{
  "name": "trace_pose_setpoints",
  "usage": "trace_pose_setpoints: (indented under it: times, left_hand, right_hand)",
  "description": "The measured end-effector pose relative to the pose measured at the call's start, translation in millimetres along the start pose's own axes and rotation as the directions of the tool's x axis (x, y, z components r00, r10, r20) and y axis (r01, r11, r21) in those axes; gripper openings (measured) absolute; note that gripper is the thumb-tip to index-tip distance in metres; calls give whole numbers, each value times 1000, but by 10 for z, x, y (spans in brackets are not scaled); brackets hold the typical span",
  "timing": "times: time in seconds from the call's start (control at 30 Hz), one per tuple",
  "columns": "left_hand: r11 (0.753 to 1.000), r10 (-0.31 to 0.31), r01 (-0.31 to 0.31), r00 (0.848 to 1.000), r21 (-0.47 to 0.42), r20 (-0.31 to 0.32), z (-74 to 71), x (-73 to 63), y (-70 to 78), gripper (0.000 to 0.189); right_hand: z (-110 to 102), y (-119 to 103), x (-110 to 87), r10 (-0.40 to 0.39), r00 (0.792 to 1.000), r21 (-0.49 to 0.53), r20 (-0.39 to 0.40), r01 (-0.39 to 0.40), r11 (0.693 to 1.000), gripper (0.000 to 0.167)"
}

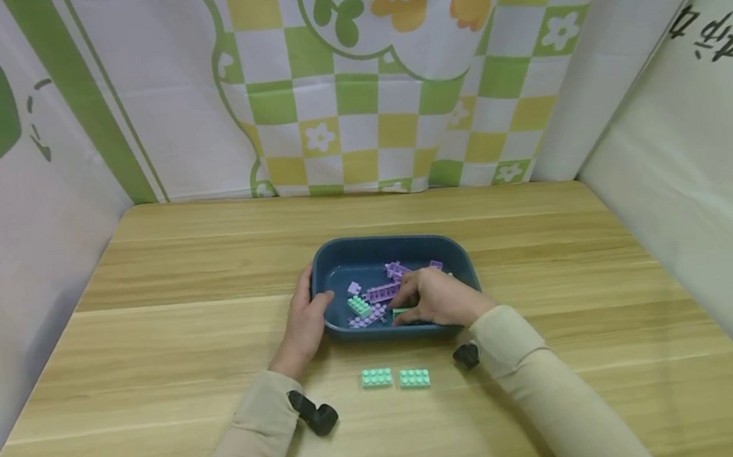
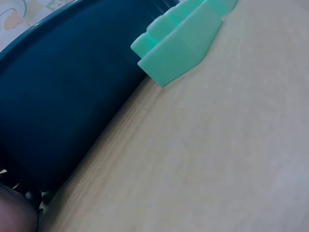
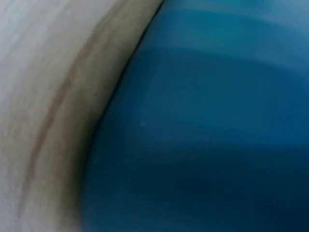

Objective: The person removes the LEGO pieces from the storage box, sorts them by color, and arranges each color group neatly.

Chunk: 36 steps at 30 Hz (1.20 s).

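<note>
A dark blue tray (image 1: 399,332) with raised walls holds purple building bricks (image 1: 383,292) and a mint-green brick (image 1: 359,305). My left hand (image 1: 305,322) grips the tray's left end, its thumb over the rim and its fingers outside. Inside the tray, at the right, my right hand (image 1: 438,297) pinches another green brick (image 1: 405,312), which its fingers partly cover. Two mint-green bricks, a left one (image 1: 377,378) and a right one (image 1: 414,379), lie studs up on the table in front of the tray. In the right wrist view the tray wall (image 3: 193,121) hides the fingers.
The wooden table (image 1: 182,340) reaches back to a patterned cloth (image 1: 380,106). White cloth walls stand at left and right. A black wrist camera (image 1: 320,418) sits on the left sleeve, another (image 1: 466,356) on the right one.
</note>
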<state>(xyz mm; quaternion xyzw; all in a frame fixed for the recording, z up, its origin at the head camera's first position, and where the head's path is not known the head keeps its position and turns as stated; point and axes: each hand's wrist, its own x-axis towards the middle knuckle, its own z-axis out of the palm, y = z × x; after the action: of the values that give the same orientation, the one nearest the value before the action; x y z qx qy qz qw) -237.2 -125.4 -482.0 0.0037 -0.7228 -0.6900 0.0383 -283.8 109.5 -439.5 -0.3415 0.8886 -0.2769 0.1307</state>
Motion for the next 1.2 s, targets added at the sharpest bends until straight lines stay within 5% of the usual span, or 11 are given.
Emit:
trace_pose_setpoints:
  times: [0.3,0.7,0.9,1.2]
  left_hand:
    - [1000,1,-1,1000,5,3,19,-1,-9,61]
    - [1000,-7,7,1000,-6,13,0,4,-10,60]
    - [1000,-18,18,1000,-7,16,-6,-8,-5,60]
    - [1000,-10,10,1000,-9,19,4,0,-17,61]
  right_hand:
    - [-15,4,-25,48,994,-7,-101,-49,999,20]
    - [-98,-30,-216,68,950,104,-305,-38,994,25]
    - [-142,-123,-396,88,955,191,-284,-34,981,35]
    - [-108,-210,-695,-8,945,111,-326,47,993,36]
